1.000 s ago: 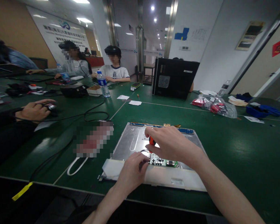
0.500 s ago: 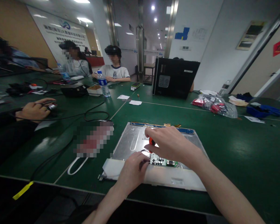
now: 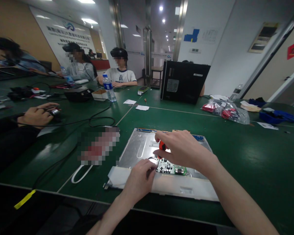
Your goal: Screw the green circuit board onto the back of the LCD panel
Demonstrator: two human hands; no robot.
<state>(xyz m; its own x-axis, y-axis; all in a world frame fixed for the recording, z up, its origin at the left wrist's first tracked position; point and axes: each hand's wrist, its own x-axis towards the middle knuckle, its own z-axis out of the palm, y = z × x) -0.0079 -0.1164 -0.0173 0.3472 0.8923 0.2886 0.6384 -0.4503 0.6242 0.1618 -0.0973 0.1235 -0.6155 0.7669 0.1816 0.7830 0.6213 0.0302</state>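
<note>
A metal-backed display panel (image 3: 139,147) lies flat on the green table in front of me. On its near edge sits a small green circuit board (image 3: 171,168). My right hand (image 3: 183,148) is closed round a screwdriver with a red handle (image 3: 162,146), its tip pointing down at the board's left end. My left hand (image 3: 139,179) rests curled on the panel's near left part, fingertips pinched beside the board's left edge. What those fingers hold, if anything, is hidden.
A black computer case (image 3: 183,81) stands upright behind the panel. A plastic bag with red parts (image 3: 224,111) lies at the right, blue items (image 3: 275,116) beyond it. A water bottle (image 3: 109,88) and cables (image 3: 88,122) are at the left, where a co-worker's hand (image 3: 36,116) rests. Other people sit at the far end.
My right hand has lifted slightly and shifted a little to the right with the screwdriver, showing more of the board. My left hand stays put.
</note>
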